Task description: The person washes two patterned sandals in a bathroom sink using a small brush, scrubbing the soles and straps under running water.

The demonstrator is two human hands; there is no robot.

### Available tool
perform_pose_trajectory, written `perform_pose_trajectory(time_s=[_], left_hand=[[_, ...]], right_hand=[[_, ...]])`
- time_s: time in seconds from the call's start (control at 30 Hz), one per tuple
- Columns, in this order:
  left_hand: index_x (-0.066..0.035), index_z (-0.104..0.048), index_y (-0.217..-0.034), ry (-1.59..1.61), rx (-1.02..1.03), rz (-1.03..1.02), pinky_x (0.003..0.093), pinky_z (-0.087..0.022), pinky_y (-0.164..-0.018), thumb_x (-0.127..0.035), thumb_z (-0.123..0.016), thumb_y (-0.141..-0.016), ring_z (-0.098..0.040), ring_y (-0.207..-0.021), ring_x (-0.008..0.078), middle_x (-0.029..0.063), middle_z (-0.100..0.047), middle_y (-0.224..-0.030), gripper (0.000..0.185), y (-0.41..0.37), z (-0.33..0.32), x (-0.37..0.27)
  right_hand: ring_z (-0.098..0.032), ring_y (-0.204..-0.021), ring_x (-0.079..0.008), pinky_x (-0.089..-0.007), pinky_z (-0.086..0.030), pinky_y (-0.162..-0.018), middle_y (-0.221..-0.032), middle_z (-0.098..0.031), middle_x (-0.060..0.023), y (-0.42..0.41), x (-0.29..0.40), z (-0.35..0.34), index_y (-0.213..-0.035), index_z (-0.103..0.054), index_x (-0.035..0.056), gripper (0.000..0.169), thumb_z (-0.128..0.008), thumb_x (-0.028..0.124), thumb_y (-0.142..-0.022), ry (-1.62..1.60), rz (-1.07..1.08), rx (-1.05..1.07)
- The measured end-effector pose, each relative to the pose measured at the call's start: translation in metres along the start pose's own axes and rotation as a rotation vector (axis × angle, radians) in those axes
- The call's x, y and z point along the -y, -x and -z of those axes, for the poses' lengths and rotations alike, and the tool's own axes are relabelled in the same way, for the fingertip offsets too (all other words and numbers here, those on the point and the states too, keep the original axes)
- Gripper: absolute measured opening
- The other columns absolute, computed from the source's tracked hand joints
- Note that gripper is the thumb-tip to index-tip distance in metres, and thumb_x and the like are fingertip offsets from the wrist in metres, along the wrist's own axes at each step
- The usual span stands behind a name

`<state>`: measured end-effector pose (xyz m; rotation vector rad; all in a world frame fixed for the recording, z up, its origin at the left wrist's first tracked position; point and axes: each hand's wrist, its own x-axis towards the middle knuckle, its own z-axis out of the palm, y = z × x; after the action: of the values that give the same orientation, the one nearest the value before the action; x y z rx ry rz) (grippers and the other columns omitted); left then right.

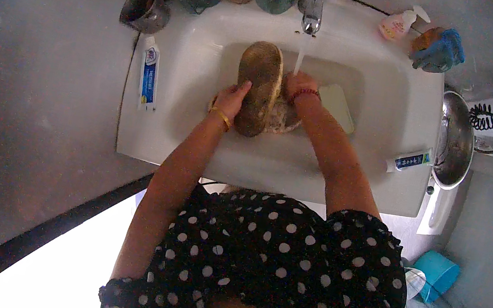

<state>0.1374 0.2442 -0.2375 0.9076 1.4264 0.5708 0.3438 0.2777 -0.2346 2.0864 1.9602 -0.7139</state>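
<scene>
My left hand (231, 98) grips a brown-soled shoe or slipper (258, 89) by its left edge, its sole facing up, over the basin of a white sink (369, 185). Water runs from the chrome faucet (312, 17) onto my right hand (299, 86), which is closed at the right side of the shoe; whether it holds anything is hidden. Beneath the shoe and my right hand lies a pale, mottled item (277, 117), perhaps another shoe or a cloth. A pale green, flat block or dish (338, 107) rests in the basin to the right of my right hand.
Toothpaste tubes lie on the left (149, 75) and right (409, 161) rims. Several cups, one a grey cup (145, 12), line the back left. A pump bottle (398, 25) and a blue cloth or glove (445, 50) sit back right. Beyond the right edge is a metal basin (454, 141).
</scene>
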Motion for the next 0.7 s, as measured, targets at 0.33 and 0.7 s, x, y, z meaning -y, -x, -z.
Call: perform_pose_trajectory(time_s=[0.33,0.7], left_hand=[[0.006,-0.054,-0.107,-0.304,-0.048,-0.034,0.0348,-0.041,-0.082,-0.055,-0.05,-0.076,-0.056,-0.094,0.0271,0.02,-0.058,-0.101,0.069,0.002,0.004,0.003],[0.007,-0.057,-0.101,-0.261,-0.027,-0.05,0.0354,-0.042,-0.078,-0.056,-0.051,-0.075,-0.058,-0.088,0.0267,0.0192,-0.06,-0.096,0.068,0.007,-0.004,-0.01]], right_hand=[[-0.061,-0.083,-0.031,-0.0405,-0.05,-0.07,-0.088,-0.062,-0.0183,0.012,-0.007,0.028,-0.084,-0.063,0.0039,0.018,-0.051,0.015,-0.076,0.34,0.348,0.09],[-0.058,-0.09,-0.0338,-0.0428,-0.047,-0.078,-0.096,-0.059,-0.0207,-0.02,-0.043,-0.001,-0.093,-0.059,0.0017,0.03,-0.046,0.025,-0.08,0.221,0.379,-0.114]])
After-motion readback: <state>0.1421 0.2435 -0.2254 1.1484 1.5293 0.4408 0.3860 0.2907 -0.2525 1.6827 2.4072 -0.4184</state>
